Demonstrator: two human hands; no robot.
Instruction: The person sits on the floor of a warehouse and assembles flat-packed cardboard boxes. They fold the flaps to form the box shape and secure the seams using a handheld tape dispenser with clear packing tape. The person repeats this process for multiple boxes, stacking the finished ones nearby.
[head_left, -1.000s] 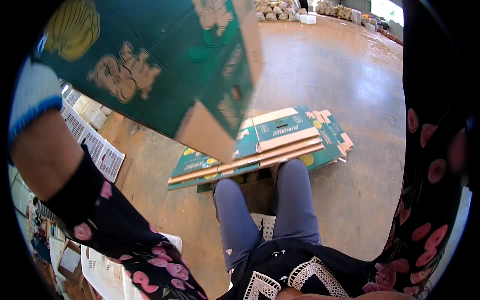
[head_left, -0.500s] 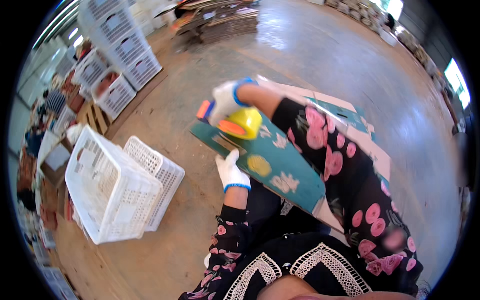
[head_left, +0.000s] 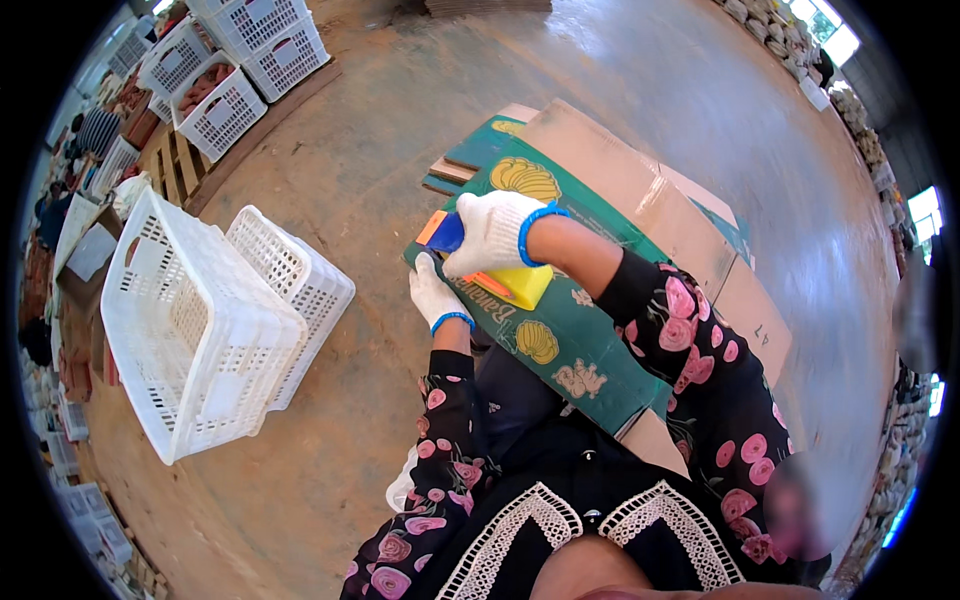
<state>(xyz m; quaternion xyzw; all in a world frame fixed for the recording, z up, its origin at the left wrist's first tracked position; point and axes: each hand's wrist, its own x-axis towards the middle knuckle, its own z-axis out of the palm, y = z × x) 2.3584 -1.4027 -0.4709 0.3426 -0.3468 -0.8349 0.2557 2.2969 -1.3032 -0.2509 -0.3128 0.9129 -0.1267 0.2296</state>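
- Tape dispenser [head_left: 525, 285]: one, in blue, orange and yellow, directly under the right fingers and over the near end of the carton; its yellow part shows just beside them.
- Right hand [head_left: 493, 235]: gloved, its fingers clamped around the dispenser. To work well, I judge, it should hold the dispenser square to the card with even pressure.
- Left hand [head_left: 436, 295]: gloved, at the carton's edge just beside the right fingers. Whether its fingers pinch the card or merely rest there, I cannot tell. Best they brace the edge while staying clear of the dispenser's front end.
- Green carton [head_left: 600, 345]: one under both hands, reaching rightward from the left fingertips.
- Flat cartons [head_left: 480, 148]: several beyond the right fingers; overlap prevents an exact count.
- White crates [head_left: 240, 360]: two touching, well apart to the left of the left fingers.
- Stacked crates [head_left: 225, 125]: at least four, farther beyond the left fingers.
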